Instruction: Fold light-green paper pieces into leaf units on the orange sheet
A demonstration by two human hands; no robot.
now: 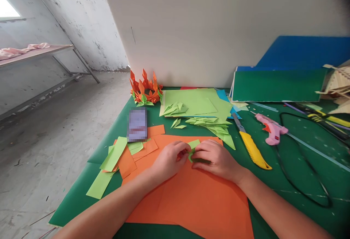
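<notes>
Between my two hands is a small piece of light green paper, partly hidden by the fingers. My left hand pinches its left side with thumb and forefinger. From the right, my right hand grips the same piece with curled fingers. Both hands are over large orange paper sheets lying on the green table. Beyond them lie folded green paper pieces in a loose pile, with more on a stack of green sheets. Cut green strips and orange rectangles are at the left.
An orange and green folded-paper ring stands at the back left, behind a pixelated rectangular object. A yellow utility knife and a pink glue gun with a black cord lie right. A white board rises behind.
</notes>
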